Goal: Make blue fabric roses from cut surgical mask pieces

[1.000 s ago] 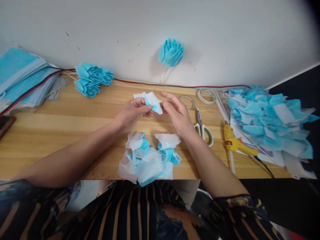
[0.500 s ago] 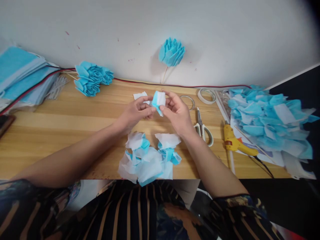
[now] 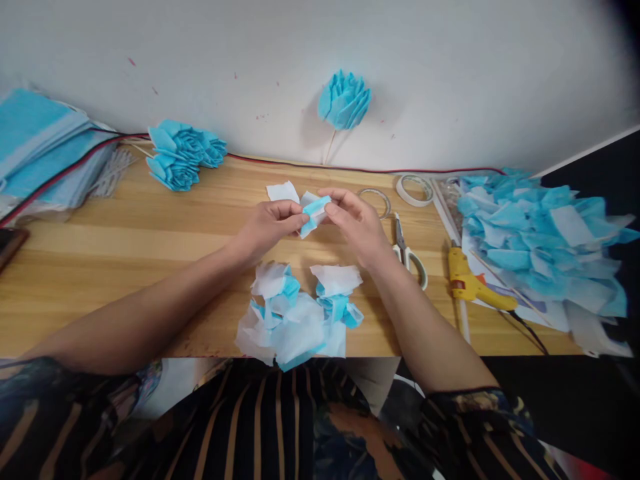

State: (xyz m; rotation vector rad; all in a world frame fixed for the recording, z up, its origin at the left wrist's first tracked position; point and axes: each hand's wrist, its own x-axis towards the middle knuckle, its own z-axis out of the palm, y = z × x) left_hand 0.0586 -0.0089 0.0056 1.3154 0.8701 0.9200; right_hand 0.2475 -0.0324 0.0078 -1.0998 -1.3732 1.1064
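A small folded piece of blue and white mask fabric (image 3: pixel 315 215) is held between my two hands above the table's middle. My left hand (image 3: pixel 270 227) pinches its left end between thumb and fingers. My right hand (image 3: pixel 357 223) is closed on its right end, the thumb lying on the near face. Just behind my left fingers lies a flat white fabric piece (image 3: pixel 283 192). Closer to my body rests a loose heap of blue and white scraps (image 3: pixel 300 323), partly over the table's front edge.
A blue fabric flower (image 3: pixel 345 100) on a stick leans at the wall; more flowers (image 3: pixel 183 155) lie left, near stacked masks (image 3: pixel 40 143). On the right are scissors (image 3: pixel 407 253), a tape roll (image 3: pixel 414 191), a yellow glue gun (image 3: pixel 467 280) and a large pile of blue pieces (image 3: pixel 543 233).
The fabric piece has been folded over and turned, and now shows a narrow blue and white strip. My left fingers have closed onto its left end.
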